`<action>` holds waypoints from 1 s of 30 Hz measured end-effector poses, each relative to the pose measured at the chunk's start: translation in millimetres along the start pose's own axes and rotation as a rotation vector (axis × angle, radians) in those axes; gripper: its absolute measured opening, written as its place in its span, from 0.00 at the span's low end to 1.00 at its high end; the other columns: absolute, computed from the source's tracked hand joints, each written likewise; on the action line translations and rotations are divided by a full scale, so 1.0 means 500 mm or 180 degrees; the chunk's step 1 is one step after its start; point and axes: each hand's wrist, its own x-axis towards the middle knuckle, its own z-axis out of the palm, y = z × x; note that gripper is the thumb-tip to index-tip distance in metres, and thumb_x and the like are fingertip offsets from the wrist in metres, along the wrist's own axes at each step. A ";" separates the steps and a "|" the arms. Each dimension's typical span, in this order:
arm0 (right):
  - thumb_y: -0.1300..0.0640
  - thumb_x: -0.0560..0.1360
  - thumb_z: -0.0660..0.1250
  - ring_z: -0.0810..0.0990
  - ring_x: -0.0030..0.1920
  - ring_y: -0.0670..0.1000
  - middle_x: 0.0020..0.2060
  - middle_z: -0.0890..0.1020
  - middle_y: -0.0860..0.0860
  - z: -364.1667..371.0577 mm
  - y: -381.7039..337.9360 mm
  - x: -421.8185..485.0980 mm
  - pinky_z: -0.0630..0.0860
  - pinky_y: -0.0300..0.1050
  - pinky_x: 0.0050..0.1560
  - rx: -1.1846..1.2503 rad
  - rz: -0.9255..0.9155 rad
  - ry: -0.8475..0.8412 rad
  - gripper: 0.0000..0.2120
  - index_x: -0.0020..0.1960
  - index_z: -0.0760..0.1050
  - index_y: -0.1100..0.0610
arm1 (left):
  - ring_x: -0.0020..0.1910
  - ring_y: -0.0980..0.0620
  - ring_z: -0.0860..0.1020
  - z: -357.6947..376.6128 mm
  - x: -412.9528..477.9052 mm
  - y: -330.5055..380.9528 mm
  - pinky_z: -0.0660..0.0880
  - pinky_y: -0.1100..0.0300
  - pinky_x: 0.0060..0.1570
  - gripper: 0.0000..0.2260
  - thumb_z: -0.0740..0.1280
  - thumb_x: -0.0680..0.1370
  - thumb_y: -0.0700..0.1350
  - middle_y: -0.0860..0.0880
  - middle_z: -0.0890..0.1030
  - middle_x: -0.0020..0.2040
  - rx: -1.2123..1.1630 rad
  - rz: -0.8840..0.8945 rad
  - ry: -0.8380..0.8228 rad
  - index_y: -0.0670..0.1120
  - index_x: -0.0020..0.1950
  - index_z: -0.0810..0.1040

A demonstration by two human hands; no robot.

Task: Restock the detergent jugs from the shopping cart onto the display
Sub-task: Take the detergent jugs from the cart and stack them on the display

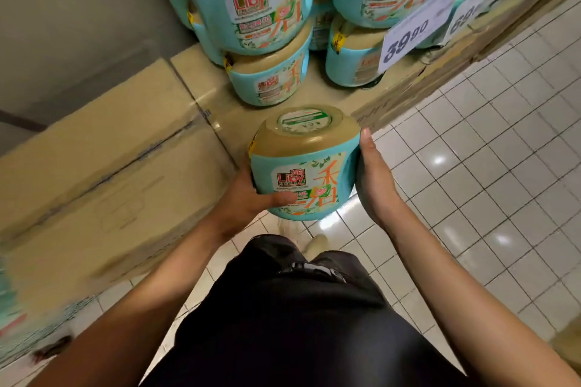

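Observation:
I carry a turquoise detergent jug with a tan top and a Liby label in front of my waist, just short of the display's edge. My left hand grips its left side and underside, thumb curled across the label. My right hand presses flat against its right side, fingers straight. Several matching jugs are stacked on the display of cardboard boxes ahead. The shopping cart is not in view.
White price cards reading 39.90 stand among the stacked jugs at the right. A grey wall rises behind the boxes at the left. Pale tiled floor stretches to the right, and more cartons line the left.

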 end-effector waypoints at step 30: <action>0.30 0.77 0.66 0.73 0.75 0.44 0.70 0.80 0.44 0.025 -0.087 0.178 0.64 0.50 0.80 0.0776 0.0397 -0.0143 0.20 0.63 0.83 0.37 | 0.63 0.75 0.73 -0.037 0.206 -0.022 0.68 0.80 0.58 0.52 0.87 0.62 0.43 0.70 0.76 0.65 0.0869 0.0406 0.0955 0.61 0.78 0.63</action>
